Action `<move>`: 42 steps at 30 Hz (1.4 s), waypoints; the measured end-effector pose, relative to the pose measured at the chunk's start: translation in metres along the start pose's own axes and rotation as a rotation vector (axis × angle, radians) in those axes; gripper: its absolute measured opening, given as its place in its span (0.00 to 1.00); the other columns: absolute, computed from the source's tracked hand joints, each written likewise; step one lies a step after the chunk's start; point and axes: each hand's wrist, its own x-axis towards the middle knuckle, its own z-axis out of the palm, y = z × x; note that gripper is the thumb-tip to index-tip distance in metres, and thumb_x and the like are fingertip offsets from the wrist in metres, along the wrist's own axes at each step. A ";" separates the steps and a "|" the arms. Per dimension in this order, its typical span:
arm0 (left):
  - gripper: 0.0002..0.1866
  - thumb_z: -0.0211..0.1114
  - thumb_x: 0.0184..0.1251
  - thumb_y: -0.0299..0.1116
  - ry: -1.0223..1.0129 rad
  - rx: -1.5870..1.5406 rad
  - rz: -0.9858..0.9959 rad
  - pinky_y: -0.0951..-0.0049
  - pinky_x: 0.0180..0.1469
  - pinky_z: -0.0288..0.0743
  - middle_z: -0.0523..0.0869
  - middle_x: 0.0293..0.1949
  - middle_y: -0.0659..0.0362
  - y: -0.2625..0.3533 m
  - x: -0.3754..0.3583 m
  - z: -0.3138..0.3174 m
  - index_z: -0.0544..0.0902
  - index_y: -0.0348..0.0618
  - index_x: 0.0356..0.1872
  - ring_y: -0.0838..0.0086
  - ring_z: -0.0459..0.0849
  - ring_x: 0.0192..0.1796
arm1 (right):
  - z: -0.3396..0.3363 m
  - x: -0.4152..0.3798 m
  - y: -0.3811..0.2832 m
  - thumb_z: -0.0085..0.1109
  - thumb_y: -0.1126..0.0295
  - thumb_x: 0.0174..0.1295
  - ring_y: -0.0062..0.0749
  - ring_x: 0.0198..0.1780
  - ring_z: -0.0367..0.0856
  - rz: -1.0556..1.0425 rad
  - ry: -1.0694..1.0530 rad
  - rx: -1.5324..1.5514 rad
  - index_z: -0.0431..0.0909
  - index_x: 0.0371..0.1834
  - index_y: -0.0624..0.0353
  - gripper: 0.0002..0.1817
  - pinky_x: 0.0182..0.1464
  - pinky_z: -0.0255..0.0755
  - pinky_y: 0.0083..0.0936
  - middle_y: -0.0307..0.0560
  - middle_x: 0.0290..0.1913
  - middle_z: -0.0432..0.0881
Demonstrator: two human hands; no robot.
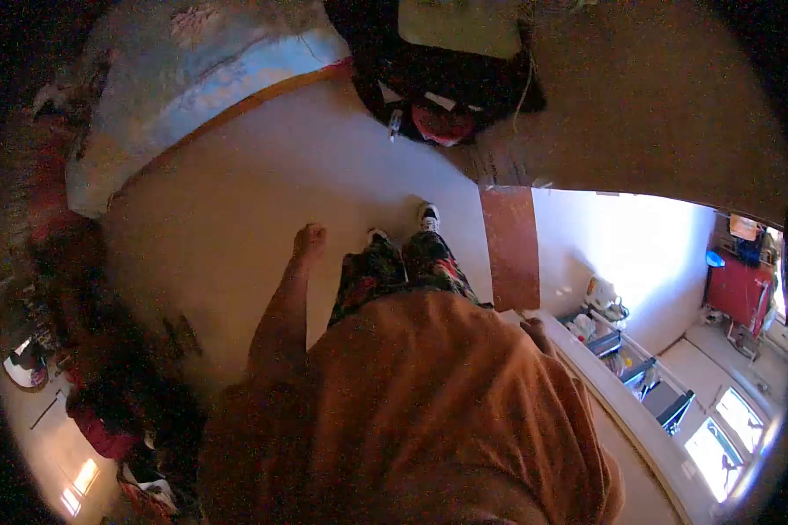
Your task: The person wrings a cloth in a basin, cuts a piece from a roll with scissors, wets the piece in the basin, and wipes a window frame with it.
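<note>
My left hand (311, 241) hangs out over the pale floor (236, 184), ahead of my body. Its fingers are curled in, and nothing shows in them. To the right of my orange shirt (446, 394), part of my right hand (532, 329) appears close to the white door frame (578, 359). The shirt and dim light hide most of that hand's fingers. Below me are my dark patterned trousers (368, 276) and a black and white shoe (428, 215).
A bed (201, 105) with light bedding stands at the upper left. Dark piled items (105, 385) line the left side. A reddish threshold strip (510, 245) leads right into a bright room with a rack (626, 359) of goods and a red cabinet (734, 289).
</note>
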 end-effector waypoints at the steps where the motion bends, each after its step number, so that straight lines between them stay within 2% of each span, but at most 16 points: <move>1: 0.11 0.57 0.63 0.38 0.042 0.136 -0.008 0.67 0.33 0.74 0.81 0.32 0.56 0.004 0.017 0.016 0.80 0.41 0.38 0.68 0.79 0.33 | -0.002 0.033 0.028 0.58 0.63 0.55 0.26 0.21 0.72 -0.050 0.021 -0.058 0.77 0.34 0.63 0.13 0.23 0.65 0.24 0.42 0.24 0.78; 3: 0.12 0.57 0.64 0.39 0.038 0.293 -0.002 0.66 0.34 0.75 0.81 0.33 0.56 0.016 0.046 0.051 0.80 0.41 0.37 0.67 0.80 0.34 | -0.010 0.102 0.042 0.62 0.60 0.51 0.32 0.26 0.75 -0.135 0.015 -0.194 0.79 0.29 0.65 0.16 0.29 0.69 0.32 0.47 0.23 0.79; 5: 0.13 0.56 0.64 0.40 -0.024 0.360 -0.048 0.66 0.36 0.76 0.82 0.36 0.55 0.012 0.034 0.060 0.79 0.41 0.39 0.66 0.80 0.37 | -0.016 0.103 -0.052 0.48 0.65 0.61 0.29 0.36 0.76 -0.495 -0.132 -0.904 0.76 0.38 0.61 0.12 0.36 0.71 0.25 0.42 0.37 0.80; 6: 0.12 0.55 0.65 0.40 -0.047 0.390 -0.060 0.67 0.36 0.75 0.82 0.36 0.55 0.010 0.028 0.059 0.79 0.41 0.37 0.67 0.80 0.37 | -0.014 0.112 -0.129 0.52 0.63 0.57 0.41 0.38 0.77 -0.419 -0.069 -0.631 0.76 0.38 0.61 0.13 0.38 0.71 0.31 0.49 0.37 0.80; 7: 0.12 0.55 0.65 0.40 -0.051 0.400 -0.056 0.67 0.36 0.75 0.81 0.36 0.55 0.003 -0.012 0.029 0.78 0.41 0.35 0.67 0.80 0.37 | 0.015 0.048 -0.173 0.57 0.61 0.54 0.52 0.40 0.78 -0.329 0.040 -0.331 0.77 0.37 0.61 0.15 0.40 0.72 0.37 0.55 0.37 0.80; 9: 0.12 0.53 0.66 0.39 -0.007 0.379 -0.078 0.68 0.37 0.75 0.81 0.37 0.54 -0.019 -0.093 -0.020 0.77 0.40 0.32 0.68 0.79 0.37 | 0.046 0.068 -0.179 0.56 0.60 0.55 0.55 0.44 0.75 -0.634 0.117 -0.634 0.75 0.44 0.59 0.17 0.47 0.71 0.39 0.55 0.42 0.79; 10: 0.13 0.53 0.66 0.39 0.037 0.262 -0.131 0.69 0.37 0.74 0.81 0.37 0.54 -0.033 -0.119 -0.039 0.76 0.40 0.31 0.68 0.79 0.38 | 0.058 0.059 -0.249 0.57 0.62 0.55 0.54 0.48 0.74 -0.683 0.190 -0.626 0.74 0.44 0.59 0.16 0.50 0.69 0.39 0.55 0.45 0.78; 11: 0.13 0.52 0.67 0.39 0.062 -0.128 -0.258 0.69 0.37 0.74 0.81 0.37 0.54 -0.044 -0.136 -0.050 0.75 0.40 0.29 0.68 0.79 0.38 | 0.069 0.097 -0.287 0.57 0.64 0.55 0.54 0.48 0.73 -0.848 0.267 -0.620 0.74 0.45 0.59 0.16 0.51 0.68 0.39 0.55 0.45 0.77; 12: 0.14 0.51 0.67 0.39 0.173 -0.798 -0.402 0.70 0.37 0.74 0.81 0.37 0.53 -0.050 -0.148 -0.053 0.75 0.39 0.27 0.69 0.78 0.38 | 0.075 0.143 -0.324 0.57 0.65 0.55 0.54 0.49 0.73 -1.014 0.348 -0.611 0.74 0.45 0.59 0.16 0.52 0.67 0.39 0.55 0.46 0.77; 13: 0.14 0.51 0.67 0.38 0.364 -1.283 -0.517 0.70 0.37 0.73 0.80 0.38 0.53 -0.061 -0.161 -0.051 0.74 0.39 0.26 0.69 0.78 0.38 | 0.079 0.190 -0.364 0.57 0.65 0.55 0.53 0.49 0.73 -1.085 0.410 -0.622 0.73 0.45 0.59 0.16 0.52 0.67 0.39 0.54 0.46 0.77; 16: 0.14 0.51 0.67 0.38 0.216 -0.106 -0.538 0.71 0.37 0.73 0.80 0.37 0.53 -0.056 -0.182 -0.002 0.74 0.39 0.26 0.70 0.78 0.37 | 0.083 0.300 -0.464 0.57 0.66 0.55 0.52 0.48 0.73 -1.055 0.508 -0.676 0.73 0.46 0.59 0.16 0.51 0.67 0.39 0.54 0.45 0.77; 19: 0.14 0.51 0.67 0.39 0.137 0.081 -0.628 0.71 0.36 0.73 0.80 0.36 0.54 -0.041 -0.181 0.041 0.75 0.39 0.27 0.71 0.78 0.37 | 0.087 0.365 -0.522 0.56 0.66 0.55 0.51 0.48 0.74 -0.924 0.542 -0.736 0.73 0.46 0.59 0.16 0.50 0.68 0.38 0.53 0.45 0.77; 25: 0.14 0.52 0.67 0.39 0.110 0.068 -0.687 0.72 0.36 0.72 0.80 0.34 0.55 -0.019 -0.155 0.065 0.76 0.39 0.28 0.72 0.77 0.35 | 0.101 0.413 -0.557 0.56 0.67 0.56 0.49 0.46 0.74 -0.745 0.498 -0.809 0.73 0.47 0.59 0.16 0.49 0.69 0.38 0.51 0.44 0.77; 38: 0.14 0.53 0.67 0.40 0.098 0.004 -0.729 0.74 0.34 0.71 0.79 0.30 0.56 -0.012 -0.103 0.058 0.77 0.39 0.30 0.76 0.76 0.32 | 0.111 0.423 -0.528 0.56 0.68 0.57 0.45 0.43 0.76 -0.667 0.587 -0.634 0.72 0.48 0.59 0.16 0.45 0.71 0.37 0.48 0.43 0.78; 40: 0.14 0.53 0.67 0.40 0.074 -0.052 -0.765 0.75 0.34 0.71 0.79 0.30 0.57 -0.003 -0.091 0.052 0.78 0.39 0.30 0.77 0.76 0.31 | 0.115 0.407 -0.505 0.56 0.68 0.57 0.44 0.43 0.76 -0.658 0.638 -0.527 0.72 0.49 0.59 0.16 0.44 0.71 0.37 0.48 0.43 0.78; 42: 0.14 0.53 0.67 0.40 0.046 -0.070 -0.767 0.75 0.33 0.71 0.79 0.29 0.57 0.020 -0.103 0.046 0.78 0.39 0.31 0.77 0.76 0.30 | 0.121 0.322 -0.453 0.56 0.68 0.57 0.44 0.42 0.76 -0.617 0.552 -0.306 0.72 0.49 0.59 0.16 0.44 0.71 0.37 0.47 0.42 0.78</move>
